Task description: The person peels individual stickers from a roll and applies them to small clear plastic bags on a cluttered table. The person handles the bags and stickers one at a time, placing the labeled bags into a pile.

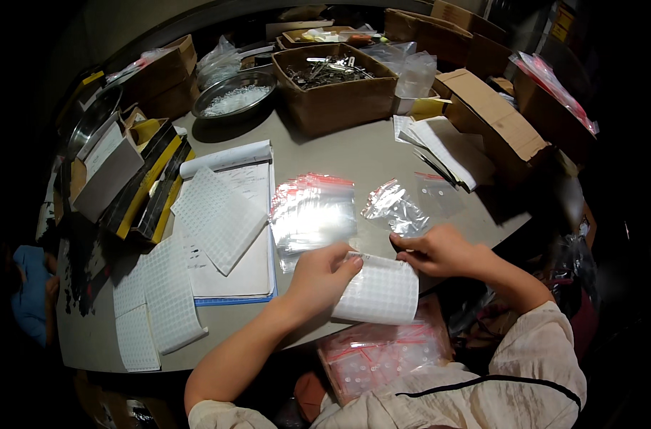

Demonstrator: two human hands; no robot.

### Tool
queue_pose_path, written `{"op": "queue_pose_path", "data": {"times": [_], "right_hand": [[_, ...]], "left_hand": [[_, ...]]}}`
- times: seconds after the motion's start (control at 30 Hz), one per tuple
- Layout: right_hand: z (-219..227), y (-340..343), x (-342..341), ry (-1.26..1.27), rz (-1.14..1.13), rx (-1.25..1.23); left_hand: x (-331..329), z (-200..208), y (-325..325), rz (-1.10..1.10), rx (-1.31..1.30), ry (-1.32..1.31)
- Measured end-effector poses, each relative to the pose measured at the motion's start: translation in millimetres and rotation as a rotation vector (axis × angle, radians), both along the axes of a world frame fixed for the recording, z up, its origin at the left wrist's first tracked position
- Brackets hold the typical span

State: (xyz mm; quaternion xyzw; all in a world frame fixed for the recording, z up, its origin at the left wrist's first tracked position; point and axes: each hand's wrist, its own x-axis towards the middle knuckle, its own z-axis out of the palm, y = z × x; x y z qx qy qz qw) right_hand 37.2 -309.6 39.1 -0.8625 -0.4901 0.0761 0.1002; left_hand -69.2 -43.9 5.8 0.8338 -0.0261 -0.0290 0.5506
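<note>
My left hand is closed on a white sheet of small round stickers, its thumb on top near the upper left corner. The sheet bends over the table's front edge. My right hand is at the sheet's upper right corner, fingers drawn together and pointing left; what they pinch, if anything, is too small to tell. Just beyond it lie crumpled clear zip bags and a flat zip bag with white dots. A fanned stack of clear zip bags with red strips lies beyond my left hand.
Left are a clipboard with papers, sticker sheets and black-yellow boxes. At the back stand a metal bowl of clear pieces and a box of metal parts. Near my lap is a box of filled bags.
</note>
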Motion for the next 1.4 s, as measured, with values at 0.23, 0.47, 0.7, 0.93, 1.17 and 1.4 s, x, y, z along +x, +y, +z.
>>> {"op": "queue_pose_path", "data": {"times": [0.23,0.47,0.7,0.93,1.17,1.4], "right_hand": [[-12,-14,19,0.287,-0.076,0.106],[10,-3,3,-0.250,-0.227,-0.252],[23,-4,47,0.145,-0.154,0.255],[7,10,80,-0.023,-0.010,0.109],[15,16,65,-0.365,-0.372,-0.141],[41,14,7,0.302,-0.026,0.071]], "left_hand": [[-5,11,-2,-0.048,-0.060,0.037],[-7,10,-1,-0.057,-0.046,-0.035],[-6,8,-3,-0.040,-0.022,-0.060],[-3,1,-1,-0.048,-0.105,-0.073],[-3,10,-4,-0.018,-0.123,0.012],[-5,3,-4,0.063,-0.114,-0.101]]}}
